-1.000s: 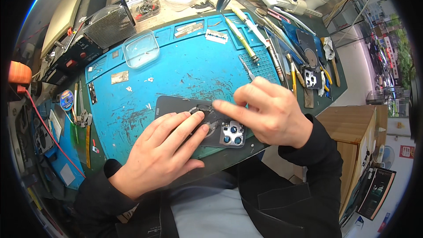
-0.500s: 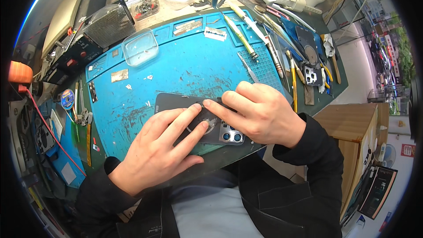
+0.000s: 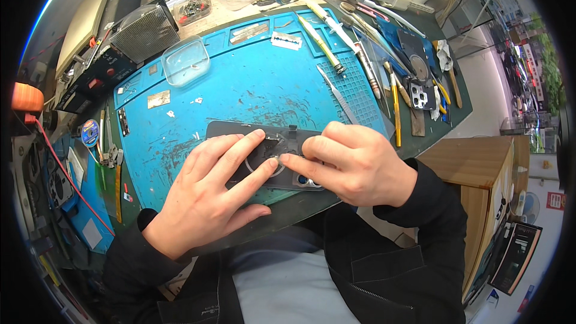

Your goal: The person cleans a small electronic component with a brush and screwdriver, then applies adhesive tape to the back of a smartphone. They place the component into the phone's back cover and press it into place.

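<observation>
Scuffed blue mat (image 3: 240, 78) fills middle of frame on my head view; clear plastic box (image 3: 186, 63) at upper left, razor blade (image 3: 286, 41) at top centre, slim metal tool (image 3: 339, 97) right of centre. Dark flat panel (image 3: 255, 152) with rounded corners lies mid-frame, near mat's lower edge. I see left hand (image 3: 207, 186) fingers spread, fingertips on panel. Right hand (image 3: 360, 168) curled over panel's right end, index fingertip close beside left's fingertip (whether it pinches anything, I cannot tell).

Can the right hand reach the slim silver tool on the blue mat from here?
Probably yes: the slim silver tool on the blue mat lies just beyond the right hand, with nothing visible between them.
</observation>
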`<state>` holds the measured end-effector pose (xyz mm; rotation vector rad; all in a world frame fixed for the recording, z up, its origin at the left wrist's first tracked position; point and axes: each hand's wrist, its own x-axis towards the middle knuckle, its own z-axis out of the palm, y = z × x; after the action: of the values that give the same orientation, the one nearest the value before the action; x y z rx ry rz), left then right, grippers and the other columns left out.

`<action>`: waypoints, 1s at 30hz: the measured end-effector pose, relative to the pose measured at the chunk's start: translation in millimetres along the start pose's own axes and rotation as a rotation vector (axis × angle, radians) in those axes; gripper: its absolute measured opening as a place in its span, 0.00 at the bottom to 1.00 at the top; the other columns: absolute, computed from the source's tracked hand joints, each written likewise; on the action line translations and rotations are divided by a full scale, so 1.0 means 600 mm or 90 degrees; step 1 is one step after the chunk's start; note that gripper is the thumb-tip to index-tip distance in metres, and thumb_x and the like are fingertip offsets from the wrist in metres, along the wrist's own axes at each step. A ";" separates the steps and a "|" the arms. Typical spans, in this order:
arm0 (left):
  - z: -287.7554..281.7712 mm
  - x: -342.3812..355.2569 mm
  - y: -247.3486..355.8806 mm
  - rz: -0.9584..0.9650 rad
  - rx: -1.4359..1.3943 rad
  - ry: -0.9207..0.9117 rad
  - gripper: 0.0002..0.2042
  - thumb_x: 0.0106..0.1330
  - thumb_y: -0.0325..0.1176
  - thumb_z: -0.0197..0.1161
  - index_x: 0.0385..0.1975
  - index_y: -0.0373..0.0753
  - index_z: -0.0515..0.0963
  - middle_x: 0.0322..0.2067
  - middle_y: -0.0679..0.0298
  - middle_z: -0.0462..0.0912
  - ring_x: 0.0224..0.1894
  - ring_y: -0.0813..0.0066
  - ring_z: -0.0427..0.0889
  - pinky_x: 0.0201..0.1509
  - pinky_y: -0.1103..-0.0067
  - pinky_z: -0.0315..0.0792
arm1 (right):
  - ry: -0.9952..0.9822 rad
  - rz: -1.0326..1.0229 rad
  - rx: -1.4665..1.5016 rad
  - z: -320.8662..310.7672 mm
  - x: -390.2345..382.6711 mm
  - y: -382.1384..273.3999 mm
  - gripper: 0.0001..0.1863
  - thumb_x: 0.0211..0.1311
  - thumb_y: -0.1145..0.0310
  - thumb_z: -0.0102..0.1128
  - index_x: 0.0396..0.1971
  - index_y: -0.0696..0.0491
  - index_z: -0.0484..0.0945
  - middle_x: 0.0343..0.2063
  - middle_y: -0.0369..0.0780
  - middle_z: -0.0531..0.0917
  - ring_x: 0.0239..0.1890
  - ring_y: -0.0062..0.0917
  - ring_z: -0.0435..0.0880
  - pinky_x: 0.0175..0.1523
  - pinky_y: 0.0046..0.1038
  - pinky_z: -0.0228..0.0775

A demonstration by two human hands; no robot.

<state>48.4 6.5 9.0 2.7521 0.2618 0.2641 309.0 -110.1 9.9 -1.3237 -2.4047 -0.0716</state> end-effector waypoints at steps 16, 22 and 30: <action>-0.002 0.000 -0.002 0.007 0.022 -0.005 0.34 0.58 0.52 0.73 0.65 0.46 0.79 0.72 0.54 0.71 0.67 0.49 0.72 0.76 0.52 0.64 | 0.005 0.037 -0.023 0.008 -0.005 -0.043 0.17 0.56 0.70 0.64 0.45 0.59 0.87 0.33 0.34 0.75 0.36 0.21 0.77 0.33 0.23 0.68; -0.005 -0.001 -0.002 0.007 0.020 -0.011 0.34 0.59 0.51 0.74 0.66 0.46 0.78 0.72 0.54 0.71 0.69 0.50 0.71 0.77 0.50 0.62 | 0.014 0.042 -0.065 0.009 -0.010 -0.053 0.18 0.57 0.69 0.63 0.46 0.60 0.87 0.41 0.37 0.81 0.38 0.22 0.78 0.35 0.23 0.69; -0.002 -0.003 -0.004 -0.026 -0.041 0.013 0.34 0.60 0.49 0.74 0.66 0.44 0.77 0.71 0.55 0.71 0.70 0.53 0.71 0.77 0.52 0.64 | 0.026 0.019 -0.112 0.013 -0.011 -0.060 0.19 0.58 0.68 0.63 0.46 0.61 0.87 0.50 0.40 0.84 0.41 0.23 0.79 0.38 0.24 0.68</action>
<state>46.0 8.9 8.7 2.6786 0.3098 0.2841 280.3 -133.4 5.2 -1.4195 -2.3892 -0.3050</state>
